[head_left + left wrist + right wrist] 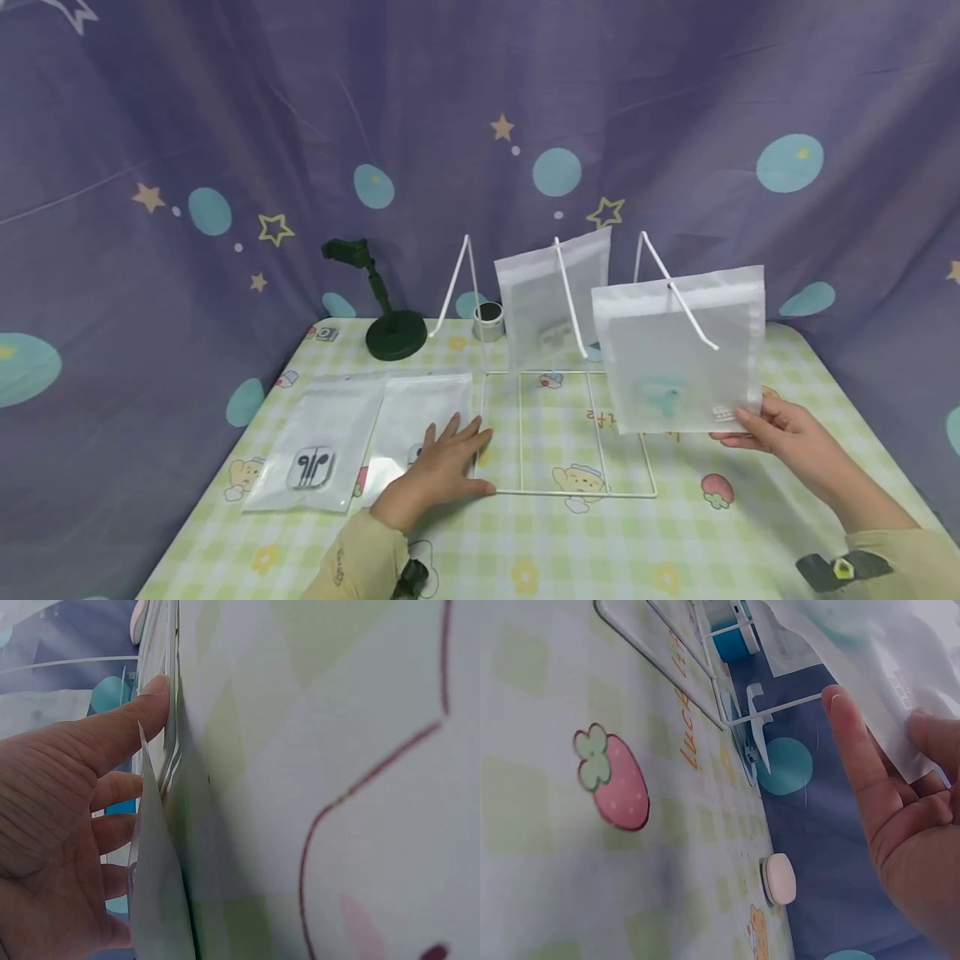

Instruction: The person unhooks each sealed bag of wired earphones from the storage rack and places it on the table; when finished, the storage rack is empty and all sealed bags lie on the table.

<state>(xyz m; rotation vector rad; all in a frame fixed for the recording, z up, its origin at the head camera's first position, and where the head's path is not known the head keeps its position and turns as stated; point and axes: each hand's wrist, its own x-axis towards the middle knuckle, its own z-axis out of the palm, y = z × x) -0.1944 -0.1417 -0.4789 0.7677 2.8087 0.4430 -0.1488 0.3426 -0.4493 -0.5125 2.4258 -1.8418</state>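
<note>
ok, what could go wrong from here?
The right hand pinches a lower corner of the bag on the right prong; a tug might tear or unhook it.
The wire rack could shift if the left hand leaves its front corner.
That hand also overlaps a flat bag, possibly dragging it.

Dk-grn stand [396, 336] on chkd tablecloth [592, 542] — starry curtain [450, 100] bhd.

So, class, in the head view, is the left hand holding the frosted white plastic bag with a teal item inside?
No, the right hand pinches that bag by its lower corner.
</note>
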